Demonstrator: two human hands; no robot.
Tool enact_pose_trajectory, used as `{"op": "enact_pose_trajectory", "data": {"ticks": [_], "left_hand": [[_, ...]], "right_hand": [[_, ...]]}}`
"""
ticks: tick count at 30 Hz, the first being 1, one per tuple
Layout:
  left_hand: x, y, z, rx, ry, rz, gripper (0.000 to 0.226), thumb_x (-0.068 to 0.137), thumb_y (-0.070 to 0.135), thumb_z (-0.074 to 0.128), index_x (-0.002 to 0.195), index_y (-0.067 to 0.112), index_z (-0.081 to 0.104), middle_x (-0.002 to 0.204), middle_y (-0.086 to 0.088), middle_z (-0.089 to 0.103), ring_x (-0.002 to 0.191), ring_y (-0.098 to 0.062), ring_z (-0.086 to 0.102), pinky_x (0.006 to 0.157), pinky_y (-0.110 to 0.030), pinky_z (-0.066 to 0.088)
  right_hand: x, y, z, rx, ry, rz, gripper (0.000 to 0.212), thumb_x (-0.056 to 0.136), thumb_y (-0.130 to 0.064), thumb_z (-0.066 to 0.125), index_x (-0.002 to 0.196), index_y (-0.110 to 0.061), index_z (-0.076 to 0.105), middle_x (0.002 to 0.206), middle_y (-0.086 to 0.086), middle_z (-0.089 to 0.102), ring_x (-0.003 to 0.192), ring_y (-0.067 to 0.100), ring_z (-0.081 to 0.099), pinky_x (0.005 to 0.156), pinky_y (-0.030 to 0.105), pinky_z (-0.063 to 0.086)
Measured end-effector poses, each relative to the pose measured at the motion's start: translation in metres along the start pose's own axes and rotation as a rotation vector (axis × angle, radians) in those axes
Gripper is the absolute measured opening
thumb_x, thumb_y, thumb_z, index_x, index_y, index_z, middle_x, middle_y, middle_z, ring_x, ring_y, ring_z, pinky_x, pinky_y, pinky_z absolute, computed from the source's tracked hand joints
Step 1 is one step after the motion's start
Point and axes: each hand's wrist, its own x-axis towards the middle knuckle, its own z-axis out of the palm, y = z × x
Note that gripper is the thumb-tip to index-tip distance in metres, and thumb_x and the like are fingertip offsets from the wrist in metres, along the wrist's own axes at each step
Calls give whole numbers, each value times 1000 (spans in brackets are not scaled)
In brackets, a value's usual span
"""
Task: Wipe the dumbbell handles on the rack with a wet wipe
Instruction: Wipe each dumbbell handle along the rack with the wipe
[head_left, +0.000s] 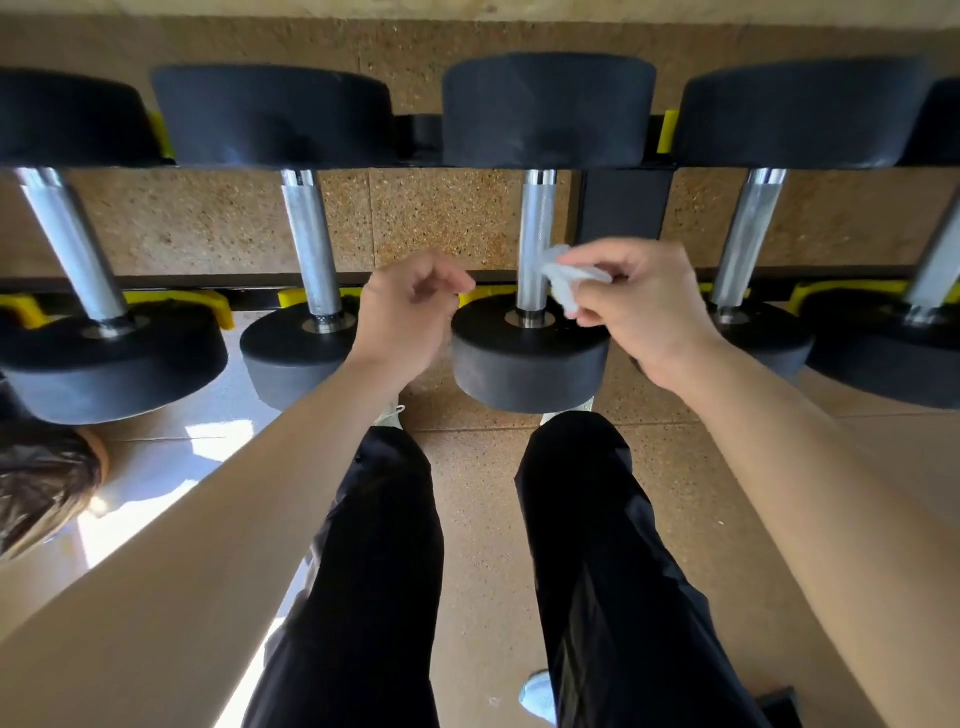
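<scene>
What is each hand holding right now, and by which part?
Right hand pinches the crumpled wipe by one end, beside the middle dumbbell handle. Left hand holds nothing.

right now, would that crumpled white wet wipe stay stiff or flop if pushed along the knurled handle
Probably floppy: the crumpled white wet wipe droops in folds from the right hand. Likely light, since a pinch holds it. May drag on the knurled steel handle.
</scene>
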Motion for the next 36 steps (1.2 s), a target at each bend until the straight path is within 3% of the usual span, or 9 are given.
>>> {"op": "enact_pose_trajectory", "data": {"ticks": [3, 7, 10, 13, 17, 22, 25, 28, 36], "left_hand": [[-15, 2, -26, -80, -11, -15, 34, 91, -3, 60, 93, 28, 73, 98, 12, 73, 88, -15, 68, 83, -34, 56], [-39, 1, -66, -252, -227, 73, 41, 91, -1, 68, 117, 30, 67, 123, 6, 69, 107, -9, 68, 88, -20, 52], [-48, -7, -95, -314, -246, 69, 28, 88, -4, 70, 116, 3, 68, 113, -9, 73, 105, -15, 70, 91, -23, 53], [-47, -19, -122, -320, -166, 10, 19, 84, -3, 76, 101, 1, 67, 96, -11, 74, 88, -15, 70, 86, -26, 57], [-28, -35, -152, -247, -49, -18, 19, 83, -3, 77, 88, 13, 68, 85, -6, 75, 79, -17, 71, 80, -32, 58], [18, -46, -162, -52, 248, 6, 27, 87, 13, 74, 103, 29, 60, 87, 1, 76, 77, -15, 75, 76, -44, 62], [39, -45, -141, 27, 324, 53, 21, 89, 19, 71, 93, 36, 59, 80, 5, 74, 76, -13, 73, 77, -41, 61], [43, -46, -123, 228, 358, 91, 4, 91, 20, 68, 92, 24, 68, 81, 8, 67, 78, -15, 67, 74, -33, 56], [9, -66, -135, 501, 144, 57, 20, 85, 18, 77, 104, 12, 77, 97, -1, 75, 89, -19, 70, 83, -27, 54]], "right_hand": [[-12, -16, 31, 158, -65, 57, 33, 83, 10, 66, 105, -12, 78, 101, 7, 74, 84, 21, 74, 72, 30, 62], [-27, -42, 77, 288, -176, 74, 29, 81, 10, 70, 100, -10, 77, 97, 12, 75, 84, 21, 73, 74, 30, 62], [-34, -60, 110, 347, -190, 59, 23, 81, 10, 72, 97, -7, 70, 98, 17, 74, 82, 20, 71, 70, 28, 60], [-34, -73, 144, 372, -180, 27, 23, 81, 9, 73, 97, -6, 65, 98, 21, 73, 77, 19, 70, 65, 25, 57], [-26, -75, 172, 224, -146, -27, 22, 82, -7, 77, 100, -17, 69, 96, 2, 74, 83, 13, 72, 70, 24, 58], [-11, -39, 181, -196, -147, -75, 31, 83, -31, 77, 113, -24, 71, 109, -15, 68, 101, 0, 61, 91, 17, 46], [-10, -21, 187, -245, -203, -83, 29, 83, -38, 77, 108, -25, 73, 105, -16, 70, 101, -2, 61, 88, 14, 43], [-8, -9, 186, -248, -194, -125, 26, 83, -45, 76, 102, -27, 75, 100, -16, 69, 99, 2, 62, 88, 22, 46], [-6, -5, 184, -256, -204, -175, 28, 82, -51, 74, 98, -28, 75, 103, -12, 65, 111, 16, 53, 101, 39, 41]]}}
